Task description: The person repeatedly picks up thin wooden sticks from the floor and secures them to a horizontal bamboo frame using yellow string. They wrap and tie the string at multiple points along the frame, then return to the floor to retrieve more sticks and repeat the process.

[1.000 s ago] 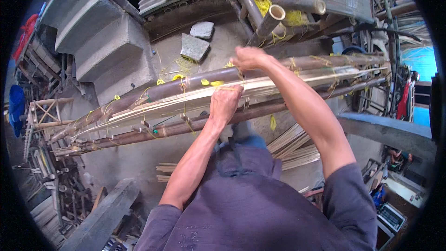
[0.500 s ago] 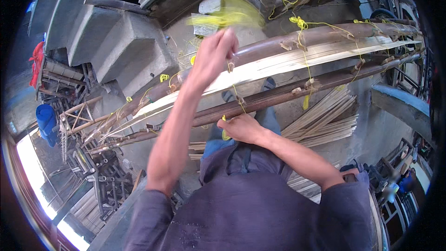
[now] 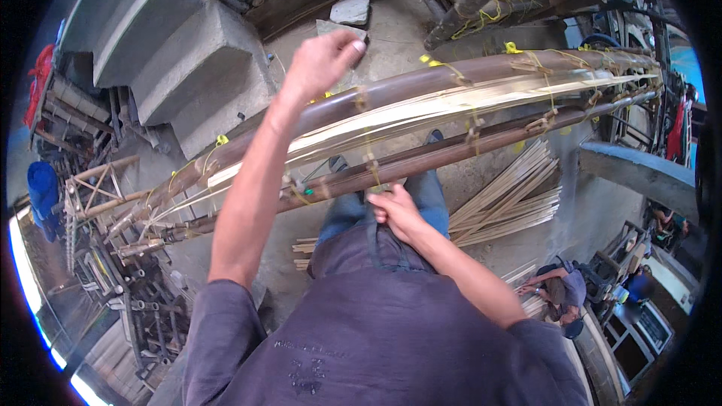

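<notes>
Stretching from left to right, a long, round, brown bamboo far pole (image 3: 398, 86) and a similar near pole (image 3: 421, 165) flank thin, pale bamboo strips (image 3: 421, 110). Flat, pale slats (image 3: 511, 195) lie fanned on the grey floor (image 3: 583, 207). The left hand (image 3: 325, 64), fingers curled, is raised past the far pole; the right hand (image 3: 398, 210), fingers bent, is just beside the near pole. Whether either grips anything, I cannot tell. A bright yellow cord knot (image 3: 514, 48) sits atop the far pole.

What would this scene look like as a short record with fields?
Left hand: raised, nearest the far pole
Right hand: beside the near pole; grip unclear
Between poles: long pale strips
Ties: yellow cord
Floor: loose strips
Upper left: concrete steps
Lower right: another person, bent over
</notes>
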The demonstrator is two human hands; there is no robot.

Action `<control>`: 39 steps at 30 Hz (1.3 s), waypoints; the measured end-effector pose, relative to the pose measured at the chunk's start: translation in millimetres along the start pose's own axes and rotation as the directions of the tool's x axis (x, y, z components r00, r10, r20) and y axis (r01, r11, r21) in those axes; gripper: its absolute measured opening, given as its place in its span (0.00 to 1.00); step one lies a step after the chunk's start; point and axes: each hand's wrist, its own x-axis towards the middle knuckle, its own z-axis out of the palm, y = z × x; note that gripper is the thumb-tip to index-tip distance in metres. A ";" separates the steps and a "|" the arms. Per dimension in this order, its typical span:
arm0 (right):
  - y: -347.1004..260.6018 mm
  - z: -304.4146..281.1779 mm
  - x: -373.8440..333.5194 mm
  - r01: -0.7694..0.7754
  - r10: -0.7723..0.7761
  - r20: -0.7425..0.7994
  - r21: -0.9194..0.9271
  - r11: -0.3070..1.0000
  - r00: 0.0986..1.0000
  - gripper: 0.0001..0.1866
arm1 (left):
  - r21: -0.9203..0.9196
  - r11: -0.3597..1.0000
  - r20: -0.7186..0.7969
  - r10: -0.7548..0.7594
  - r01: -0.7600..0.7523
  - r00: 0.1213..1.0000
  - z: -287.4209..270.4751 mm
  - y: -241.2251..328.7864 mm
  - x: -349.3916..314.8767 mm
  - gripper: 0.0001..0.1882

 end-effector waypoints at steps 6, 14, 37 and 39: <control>-164.0 78.1 -123.1 0.488 -0.365 0.412 -0.861 0.144 0.835 0.09 | 0.013 0.998 -0.025 0.057 -0.056 0.998 39.3 -12.3 -135.0 0.12; -49.5 38.9 -31.8 0.147 -0.840 0.209 -0.977 -0.155 0.501 0.08 | 0.006 0.996 -0.175 0.086 -0.086 0.981 21.0 -10.8 -138.9 0.16; -227.0 186.9 -64.0 0.566 0.043 0.818 -0.358 -0.742 0.574 0.05 | 0.223 0.969 -0.448 0.201 -0.109 0.871 80.2 -27.0 -136.1 0.05; -233.3 192.7 -16.0 0.835 -0.090 0.953 -0.296 -0.464 0.288 0.09 | 0.214 0.972 -0.461 0.192 -0.102 0.866 77.6 -23.1 -132.4 0.05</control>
